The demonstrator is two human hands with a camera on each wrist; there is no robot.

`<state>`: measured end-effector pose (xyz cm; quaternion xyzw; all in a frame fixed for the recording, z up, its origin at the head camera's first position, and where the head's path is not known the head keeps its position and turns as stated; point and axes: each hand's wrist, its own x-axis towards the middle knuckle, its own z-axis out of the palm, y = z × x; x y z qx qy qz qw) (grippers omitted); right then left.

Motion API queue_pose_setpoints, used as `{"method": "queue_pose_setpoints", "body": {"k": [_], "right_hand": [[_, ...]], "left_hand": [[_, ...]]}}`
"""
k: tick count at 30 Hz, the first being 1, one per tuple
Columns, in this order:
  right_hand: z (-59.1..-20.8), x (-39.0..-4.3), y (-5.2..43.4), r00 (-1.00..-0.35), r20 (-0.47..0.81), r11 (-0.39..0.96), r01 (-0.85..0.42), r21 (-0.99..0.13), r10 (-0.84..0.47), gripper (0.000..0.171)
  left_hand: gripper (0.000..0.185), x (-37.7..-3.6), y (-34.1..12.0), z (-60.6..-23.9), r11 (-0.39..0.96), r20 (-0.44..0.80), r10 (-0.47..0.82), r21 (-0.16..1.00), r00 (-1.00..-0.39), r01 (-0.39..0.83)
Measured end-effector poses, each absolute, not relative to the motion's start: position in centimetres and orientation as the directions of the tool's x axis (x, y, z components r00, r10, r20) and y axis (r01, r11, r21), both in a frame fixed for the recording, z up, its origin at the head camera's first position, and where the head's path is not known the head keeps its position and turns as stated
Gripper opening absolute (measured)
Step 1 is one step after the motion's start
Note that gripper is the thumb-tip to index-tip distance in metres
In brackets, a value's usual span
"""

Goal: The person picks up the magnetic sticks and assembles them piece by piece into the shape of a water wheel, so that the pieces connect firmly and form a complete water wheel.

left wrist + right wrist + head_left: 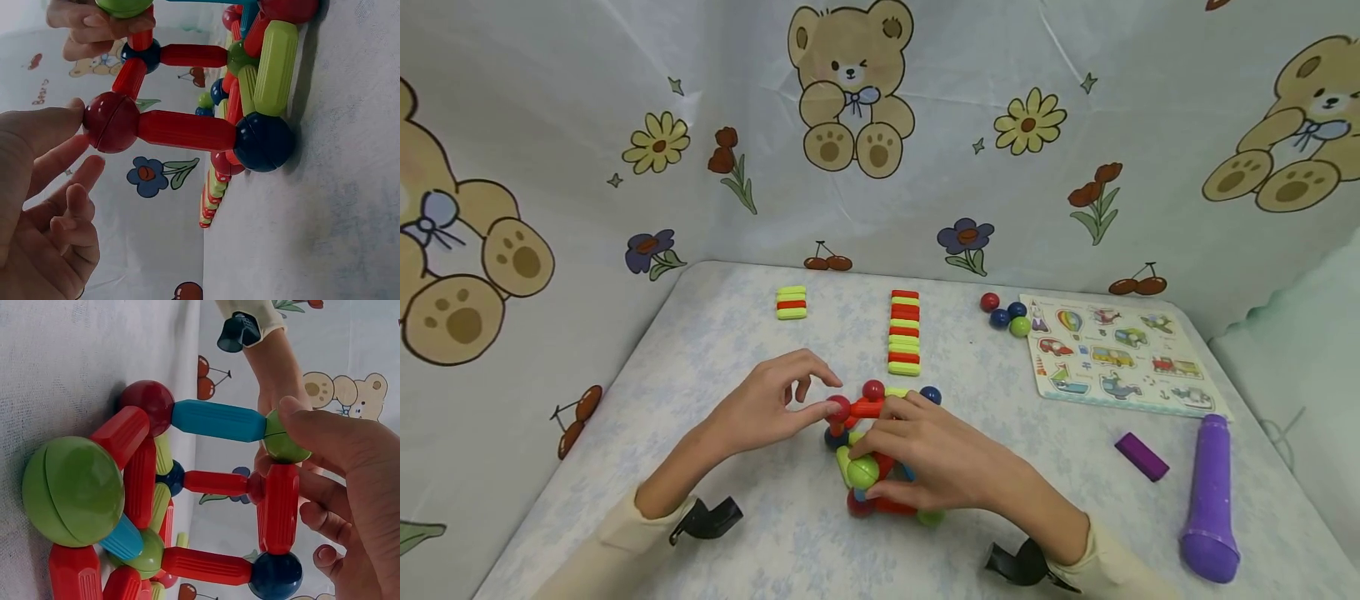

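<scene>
A frame of magnetic rods and balls (868, 408) stands on the table's near middle, built from red, green and blue rods with balls at the corners. My left hand (827, 404) pinches a red ball (839, 408) at the frame's upper left corner. In the left wrist view the thumb tip sits on that red ball (112, 122), which joins a red rod (187, 130) to a dark blue ball (262, 142). My right hand (871, 477) reaches over the frame and grips a green ball (859, 473). In the right wrist view the thumb presses that green ball (284, 447) above a red rod (281, 506).
A long row of red and green rods (904, 333) and a short stack (792, 302) lie behind the frame. Several loose balls (1003, 315) sit beside a vehicle puzzle board (1112, 354) at the right. A purple block (1141, 456) and a purple toy microphone (1212, 496) lie near the right edge.
</scene>
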<state>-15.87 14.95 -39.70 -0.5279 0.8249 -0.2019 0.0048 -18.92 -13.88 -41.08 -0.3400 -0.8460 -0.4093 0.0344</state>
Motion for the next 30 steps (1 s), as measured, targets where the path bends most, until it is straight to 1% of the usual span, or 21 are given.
{"method": "queue_pose_setpoints", "body": {"k": [6, 11, 16, 20, 23, 26, 28, 30], "right_hand": [[-39.5, -16.0, 15.0, -0.441, 0.178, 0.367, -0.868, -0.335, -0.88, 0.039], [-39.4, -16.2, 15.0, -0.423, 0.165, 0.365, -0.883, -0.294, -0.891, 0.041], [-39.3, -16.3, 15.0, -0.42, 0.169, 0.367, -0.889, -0.272, -0.892, 0.04], [-39.2, -16.4, 15.1, -0.405, 0.193, 0.344, -0.895, -0.282, -0.894, 0.041], [-38.8, -16.8, 15.6, -0.399, 0.208, 0.319, -0.887, -0.334, -0.893, 0.042], [-38.0, -17.6, 16.7, -0.417, 0.204, 0.303, -0.852, -0.427, -0.886, 0.044], [-37.4, -18.4, 17.6, -0.453, 0.194, 0.309, -0.808, -0.501, -0.87, 0.043], [-37.0, -19.5, 18.5, -0.51, 0.194, 0.336, -0.763, -0.552, -0.838, 0.04]], "left_hand": [[0.019, -19.8, -14.2, -40.6, 0.432, 0.23, 0.635, 0.686, -0.738, 0.586], [0.015, -20.4, -14.3, -39.8, 0.465, 0.137, 0.676, 0.683, -0.724, 0.563], [0.014, -20.8, -14.3, -39.2, 0.471, 0.09, 0.704, 0.683, -0.704, 0.558], [0.013, -21.1, -14.3, -38.9, 0.463, 0.073, 0.717, 0.693, -0.693, 0.552], [0.013, -21.2, -14.3, -38.9, 0.456, 0.067, 0.723, 0.702, -0.688, 0.547], [0.012, -21.3, -14.3, -38.8, 0.45, 0.062, 0.728, 0.708, -0.683, 0.544], [0.013, -21.3, -14.3, -38.9, 0.45, 0.056, 0.729, 0.712, -0.683, 0.539], [0.013, -21.4, -14.3, -38.9, 0.453, 0.05, 0.728, 0.714, -0.684, 0.534]]}}
